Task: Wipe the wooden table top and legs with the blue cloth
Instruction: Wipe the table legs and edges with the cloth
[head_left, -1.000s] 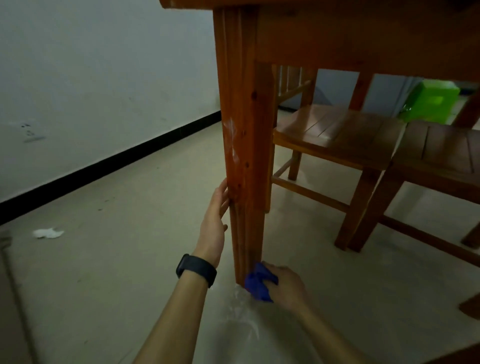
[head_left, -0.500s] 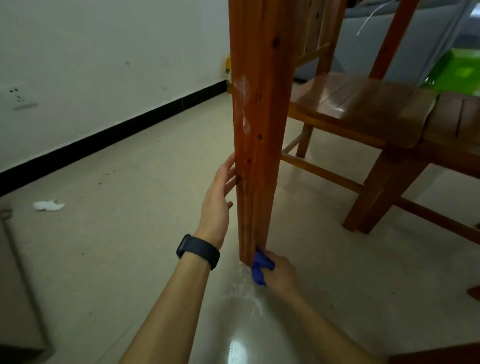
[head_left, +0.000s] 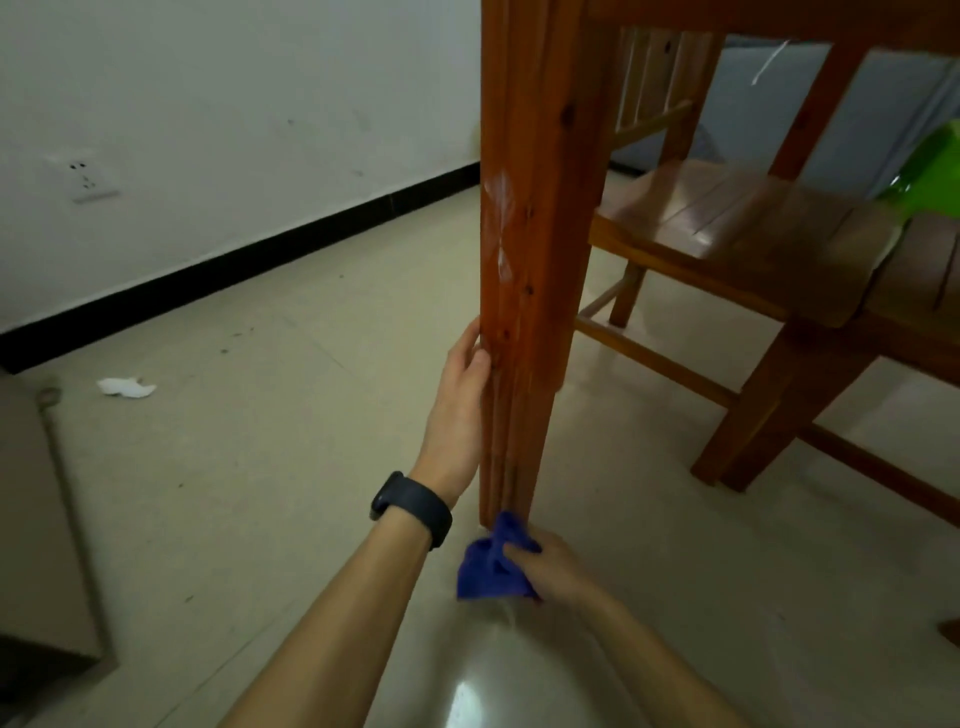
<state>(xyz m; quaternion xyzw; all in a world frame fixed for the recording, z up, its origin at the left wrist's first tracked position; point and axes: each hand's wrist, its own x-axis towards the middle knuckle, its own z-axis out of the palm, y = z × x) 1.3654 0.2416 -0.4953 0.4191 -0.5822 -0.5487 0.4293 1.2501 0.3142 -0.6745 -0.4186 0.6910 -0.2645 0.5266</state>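
A reddish wooden table leg (head_left: 535, 249) runs down the middle of the view to the tiled floor, with pale smears halfway up its left face. My left hand (head_left: 460, 410), a black band on its wrist, rests flat against the leg's left side, fingers together. My right hand (head_left: 556, 569) grips the bunched blue cloth (head_left: 488, 566) right at the foot of the leg, on the near side. The table top is out of view above.
Two wooden chairs (head_left: 737, 228) stand under the table to the right, their legs (head_left: 748, 415) close behind the table leg. A green object (head_left: 935, 171) sits at far right. A white scrap (head_left: 124, 387) lies near the black skirting; a brown box (head_left: 36, 519) fills the left edge.
The view has shifted so the leg now sits further right. The blue cloth stays at the foot of the leg, slightly off its near face; my left hand keeps holding the leg.
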